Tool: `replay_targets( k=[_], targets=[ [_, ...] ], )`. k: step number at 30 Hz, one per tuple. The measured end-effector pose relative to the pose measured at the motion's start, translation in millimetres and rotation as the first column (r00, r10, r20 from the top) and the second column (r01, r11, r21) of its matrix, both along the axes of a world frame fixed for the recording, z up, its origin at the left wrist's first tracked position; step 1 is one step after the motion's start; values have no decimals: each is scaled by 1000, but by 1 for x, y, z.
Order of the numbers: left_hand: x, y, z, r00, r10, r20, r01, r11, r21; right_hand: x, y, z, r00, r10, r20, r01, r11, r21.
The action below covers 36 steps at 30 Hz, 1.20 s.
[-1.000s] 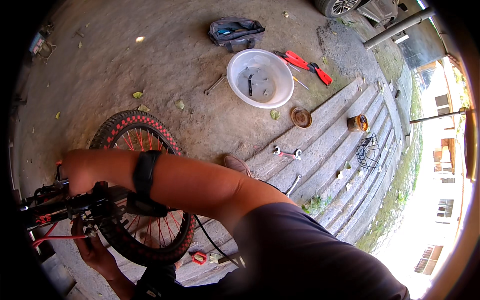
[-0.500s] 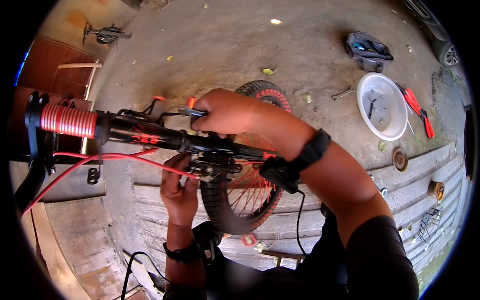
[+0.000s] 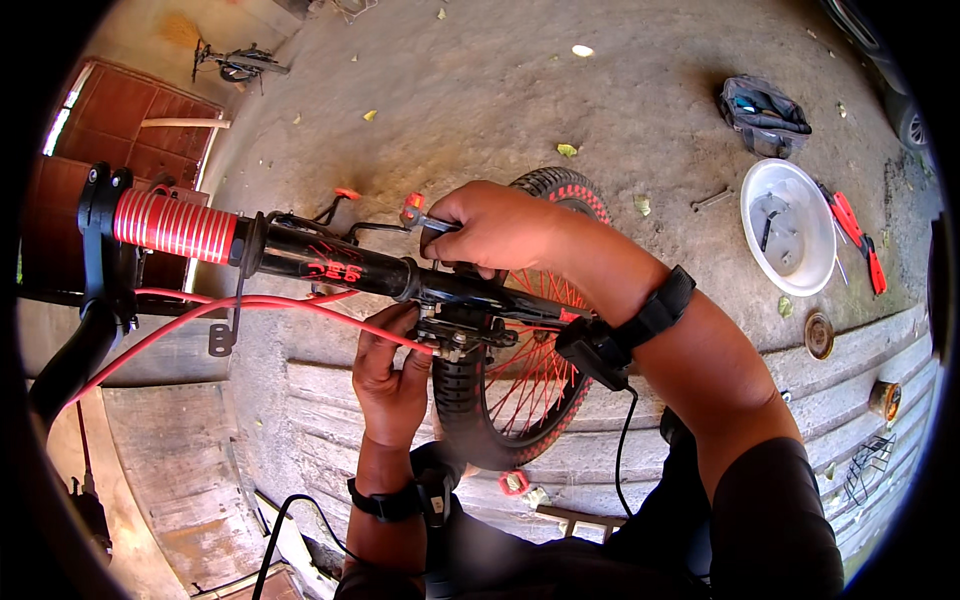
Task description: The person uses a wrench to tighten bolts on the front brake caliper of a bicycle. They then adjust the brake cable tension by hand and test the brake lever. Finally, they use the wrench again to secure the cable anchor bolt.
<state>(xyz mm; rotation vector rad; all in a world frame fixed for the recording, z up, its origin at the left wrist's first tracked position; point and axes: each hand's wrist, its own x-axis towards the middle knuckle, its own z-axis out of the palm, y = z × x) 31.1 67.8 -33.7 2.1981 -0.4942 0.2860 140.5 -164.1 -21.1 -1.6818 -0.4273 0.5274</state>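
A bicycle's black front tube (image 3: 325, 268) with red markings runs across the view. Below it is the front wheel's knobby tire (image 3: 462, 425) with red spokes. My left hand (image 3: 390, 375) is closed at the brake caliper (image 3: 455, 338), thumb and fingers pinched together; its fingertips are partly hidden under the tube. On the tube's far side, my right hand (image 3: 490, 228) grips a short grey metal piece (image 3: 437, 222) with a red-orange end, its full shape covered by my fingers. A red cable (image 3: 300, 301) curves from the handlebar to the caliper.
A white basin (image 3: 790, 230) with small parts, red-handled cutters (image 3: 858, 240), a wrench (image 3: 711, 199) and a grey tool bag (image 3: 765, 115) lie to the right. Concrete steps (image 3: 830, 370) run beside the wheel. A black cable (image 3: 625, 450) hangs from my right wrist strap.
The whole scene has shifted slightly rightward in view. Both hands keep the same places on the bicycle, with little visible movement of the fingers.
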Motion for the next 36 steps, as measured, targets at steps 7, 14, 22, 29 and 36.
replay_targets(
  k=[7, 14, 22, 29, 36],
  targets=[
    [1, 0, 1, 1000, -13, 13, 13, 1000, 3, 5, -14, -10, 994, -47, -98, 72, 959, 276],
    [1, 3, 3, 999, -16, 29, 15, 999, 48, -5, -28, -3, 986, -45, -161, 84, 966, 245],
    [-2, 0, 7, 1000, -28, 10, 28, 999, 41, -32, -19, 3, 996, -84, -27, 86, 994, 63],
    [2, -3, 1, 1000, -15, -27, 14, 998, -68, -53, -11, 8, 965, -169, 199, 198, 971, -136],
    [2, -1, -5, 1000, -28, 13, 29, 994, -105, -58, -4, 4, 941, -331, -68, 331, 944, -16]
  ],
)
